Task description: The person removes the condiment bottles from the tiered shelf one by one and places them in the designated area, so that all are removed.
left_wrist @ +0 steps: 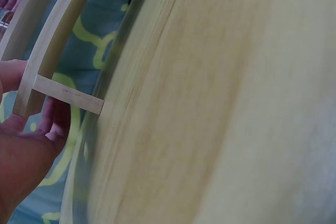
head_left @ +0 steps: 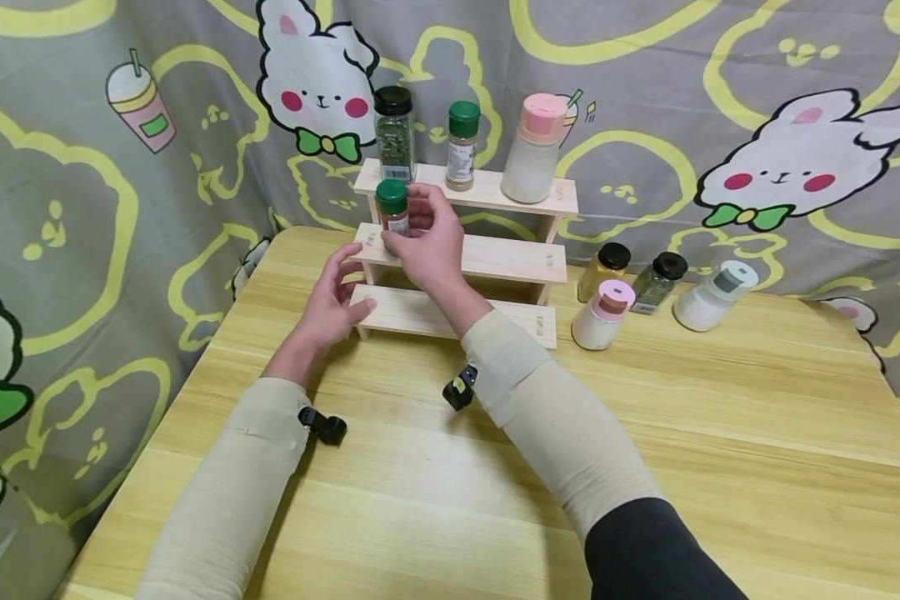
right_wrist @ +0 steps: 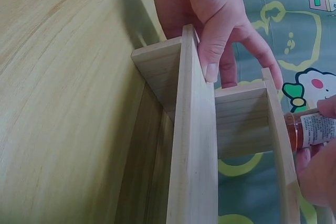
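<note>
While our left hand (head_left: 328, 302) grips the left end of the wooden rack (head_left: 513, 257), thumb (head_left: 362, 311) on its lowest step (head_left: 420, 312), our right hand (head_left: 435, 243) pinches a green-capped jar (head_left: 393, 212), upright at the left end of the rack's middle step (head_left: 487, 253). We see three containers (head_left: 462, 158) standing on the rack's top step (head_left: 489, 191) and four others (head_left: 596, 321) on the bench (head_left: 682, 417), right of the rack.

A grey curtain (head_left: 645, 83) hangs behind the counter (head_left: 757, 433) and along its left side. Its print carries looping yellow outlines, a pink drink cup (head_left: 153, 129) with a straw and, across the back, 2 large white rabbit heads (head_left: 318, 75) with green bow ties. The counter has yellowish wood grain; light leaves a whitish sheen near its middle.
</note>
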{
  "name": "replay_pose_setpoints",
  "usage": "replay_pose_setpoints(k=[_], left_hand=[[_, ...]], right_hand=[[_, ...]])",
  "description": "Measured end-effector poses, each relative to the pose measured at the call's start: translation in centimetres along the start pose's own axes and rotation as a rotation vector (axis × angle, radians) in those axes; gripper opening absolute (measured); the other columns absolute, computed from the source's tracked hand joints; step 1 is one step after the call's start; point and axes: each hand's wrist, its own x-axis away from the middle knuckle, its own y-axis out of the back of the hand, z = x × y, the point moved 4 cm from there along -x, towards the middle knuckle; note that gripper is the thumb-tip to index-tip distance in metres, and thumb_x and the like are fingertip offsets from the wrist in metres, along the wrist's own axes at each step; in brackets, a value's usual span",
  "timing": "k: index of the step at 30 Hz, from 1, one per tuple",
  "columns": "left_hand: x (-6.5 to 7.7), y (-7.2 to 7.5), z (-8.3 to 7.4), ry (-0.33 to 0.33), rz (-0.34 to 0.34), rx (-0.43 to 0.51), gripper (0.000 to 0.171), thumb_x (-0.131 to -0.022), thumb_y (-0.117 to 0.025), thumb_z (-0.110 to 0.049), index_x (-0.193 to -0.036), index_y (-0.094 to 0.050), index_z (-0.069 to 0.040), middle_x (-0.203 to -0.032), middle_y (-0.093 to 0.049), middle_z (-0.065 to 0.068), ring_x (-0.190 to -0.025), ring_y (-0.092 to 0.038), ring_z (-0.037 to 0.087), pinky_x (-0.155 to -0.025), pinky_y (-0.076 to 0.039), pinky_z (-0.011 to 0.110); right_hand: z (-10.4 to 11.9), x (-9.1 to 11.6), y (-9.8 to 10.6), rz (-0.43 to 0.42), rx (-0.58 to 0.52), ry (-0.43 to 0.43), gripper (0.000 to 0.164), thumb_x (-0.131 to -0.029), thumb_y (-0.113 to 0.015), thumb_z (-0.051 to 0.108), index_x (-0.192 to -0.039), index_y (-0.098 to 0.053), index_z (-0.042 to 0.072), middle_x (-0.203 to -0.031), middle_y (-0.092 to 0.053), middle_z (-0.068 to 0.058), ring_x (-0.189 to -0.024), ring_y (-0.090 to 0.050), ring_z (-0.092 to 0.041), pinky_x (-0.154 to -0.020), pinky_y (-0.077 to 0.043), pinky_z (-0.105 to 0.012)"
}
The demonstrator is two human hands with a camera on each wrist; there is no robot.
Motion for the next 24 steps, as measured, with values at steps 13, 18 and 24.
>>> replay_pose_setpoints(k=[13,18,24], left_hand=[[-0.1,0.0,0.1,0.002,-0.004,-0.008,0.081,-0.088,-0.058,0.021,-0.154,-0.029,-0.015,-0.146,-0.039,0.022,-0.119,-0.044,0.038,-0.098,-0.036,0.038],[-0.1,-0.1,0.0,0.007,-0.007,-0.014,0.081,-0.088,-0.058,0.021,-0.154,-0.030,-0.015,-0.146,-0.039,0.022,-0.119,-0.044,0.040,-0.098,-0.036,0.039],[0.0,-0.1,-0.1,0.001,-0.003,-0.016,0.080,-0.088,-0.058,0.021,-0.154,-0.029,-0.014,-0.146,-0.039,0.023,-0.118,-0.044,0.042,-0.096,-0.037,0.038]], right_hand=[[1.4,0.7,1.2,-0.020,-0.025,0.030,0.055,-0.075,-0.084,-0.003,-0.122,-0.059,0.011,-0.105,-0.065,-0.005,-0.094,-0.063,-0.019,-0.084,-0.052,-0.029],[1.9,0.9,1.7,-0.019,-0.024,0.046,0.055,-0.075,-0.084,-0.004,-0.122,-0.059,0.010,-0.104,-0.065,-0.006,-0.093,-0.063,-0.019,-0.083,-0.053,-0.029],[2.4,1.2,2.1,-0.019,-0.015,0.046,0.055,-0.075,-0.085,-0.002,-0.122,-0.059,0.011,-0.105,-0.065,-0.005,-0.094,-0.063,-0.018,-0.083,-0.053,-0.029]])
